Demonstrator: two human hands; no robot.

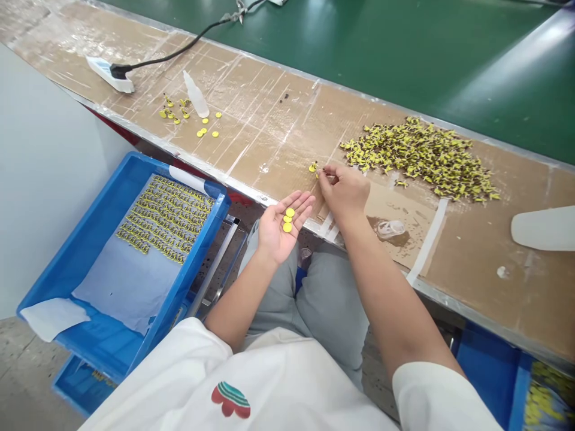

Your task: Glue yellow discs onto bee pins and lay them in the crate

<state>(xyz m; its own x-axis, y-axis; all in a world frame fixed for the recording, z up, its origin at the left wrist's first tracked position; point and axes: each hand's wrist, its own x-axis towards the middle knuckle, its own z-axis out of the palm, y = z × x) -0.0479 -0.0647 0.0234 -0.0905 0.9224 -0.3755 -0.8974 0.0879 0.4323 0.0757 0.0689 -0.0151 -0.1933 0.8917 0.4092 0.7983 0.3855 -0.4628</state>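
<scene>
Palm up and nearly flat, my left hand (pixel 277 234) carries three small round yellow discs (pixel 287 227) at the base of its fingers, before the table edge. My right hand (pixel 347 190) is closed in a pinch at the table top, on a tiny yellow-and-dark figure (pixel 318 174) mostly hidden by the fingertips. Just beyond those fingertips, another small yellow-and-dark figure on a yellow disc (pixel 312 167) stands on the cardboard. To the right of this hand spreads a big heap of loose yellow-and-dark figures (pixel 417 155).
A white squeeze bottle (pixel 196 96) stands among yellow discs and figures at left. Behind it lies a power strip (pixel 110 73) with a black cable. A blue tray (pixel 40 281) at lower left holds rows of figures on paper. A clear plastic piece (pixel 390 228) lies in a wet patch.
</scene>
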